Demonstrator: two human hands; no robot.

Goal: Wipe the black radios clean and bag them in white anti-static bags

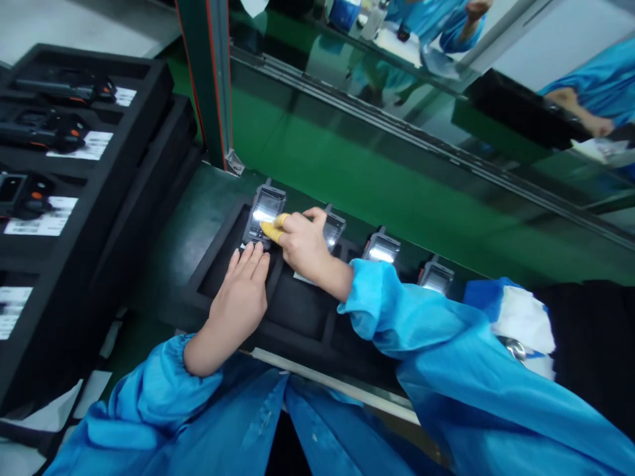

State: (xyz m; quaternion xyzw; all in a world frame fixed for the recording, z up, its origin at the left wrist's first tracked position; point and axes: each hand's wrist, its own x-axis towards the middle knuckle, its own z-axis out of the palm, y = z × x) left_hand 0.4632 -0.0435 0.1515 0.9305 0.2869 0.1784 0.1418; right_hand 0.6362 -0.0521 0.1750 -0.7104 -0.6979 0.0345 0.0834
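Note:
A black foam tray lies on the green bench in front of me and holds a row of handheld devices with lit screens. My left hand rests flat on the tray, fingers stretched out toward the lower end of the leftmost device. My right hand is curled beside that device, its yellow-capped fingertips pressing on the screen's right edge. A second device sits partly hidden behind my right hand. Two more devices stand further right.
Stacked black foam trays with scanners and white labels fill the left side. A green metal post rises behind the tray. A blue and white cloth bundle lies at right. Other people's blue sleeves show beyond a glass divider.

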